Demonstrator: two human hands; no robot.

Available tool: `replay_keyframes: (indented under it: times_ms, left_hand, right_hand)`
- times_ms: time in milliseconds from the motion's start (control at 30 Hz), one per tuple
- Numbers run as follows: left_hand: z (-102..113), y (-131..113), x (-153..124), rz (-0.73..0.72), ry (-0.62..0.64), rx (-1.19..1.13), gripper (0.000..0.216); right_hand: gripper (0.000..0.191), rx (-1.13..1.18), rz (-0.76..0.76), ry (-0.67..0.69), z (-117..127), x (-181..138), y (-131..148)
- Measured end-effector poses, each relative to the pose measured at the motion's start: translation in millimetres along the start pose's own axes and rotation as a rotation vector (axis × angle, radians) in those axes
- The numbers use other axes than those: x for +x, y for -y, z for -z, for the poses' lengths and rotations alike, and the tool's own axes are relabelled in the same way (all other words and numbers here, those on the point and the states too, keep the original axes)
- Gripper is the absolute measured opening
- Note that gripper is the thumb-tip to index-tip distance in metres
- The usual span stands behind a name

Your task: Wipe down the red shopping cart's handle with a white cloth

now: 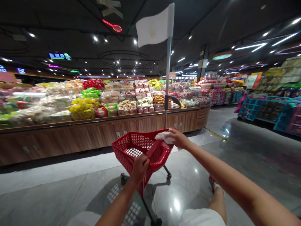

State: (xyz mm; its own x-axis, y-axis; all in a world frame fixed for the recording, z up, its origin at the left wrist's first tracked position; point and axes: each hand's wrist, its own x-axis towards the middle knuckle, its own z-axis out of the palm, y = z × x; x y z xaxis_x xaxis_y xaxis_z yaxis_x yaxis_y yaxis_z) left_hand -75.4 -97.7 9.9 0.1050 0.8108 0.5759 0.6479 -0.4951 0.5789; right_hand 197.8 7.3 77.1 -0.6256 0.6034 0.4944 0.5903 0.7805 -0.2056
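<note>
Fingers of right hand (177,137): pinching a crumpled white cloth (164,137) against the red shopping cart (154,150), just by the flagpole (168,69). Left hand (140,166): curled round its near edge. Could totally roll the cart by leaning hard, or drop the cloth by pinching loosely.

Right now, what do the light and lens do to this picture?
In the head view, ceiling lamps glare and mirror on the glossy floor; the red cart casts a shadow dotted with light; the right forearm looks stretched toward the edge, likely lens distortion; packaged goods at far left look smeared.
</note>
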Motion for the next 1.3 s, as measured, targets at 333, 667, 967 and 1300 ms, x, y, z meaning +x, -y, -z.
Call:
replay_keyframes:
  times_ms: [333,667,967,1300]
  left_hand:
    - [15,-50,25,0.199,0.14,0.409,0.057]
    - [-1,-32,16,0.154,-0.026,0.776,0.063]
    - [-4,-35,26,0.168,-0.017,0.809,0.061]
    - [5,-10,36,0.118,-0.048,0.767,0.05]
  right_hand:
    - [0.029,0.062,-0.021,0.057,-47,36,75]
    - [0.035,0.094,-0.124,-0.091,-67,32,82]
    - [0.03,-0.004,-0.476,-0.063,-61,48,71]
    - [0.03,-0.051,-0.471,-0.102,-67,49,54]
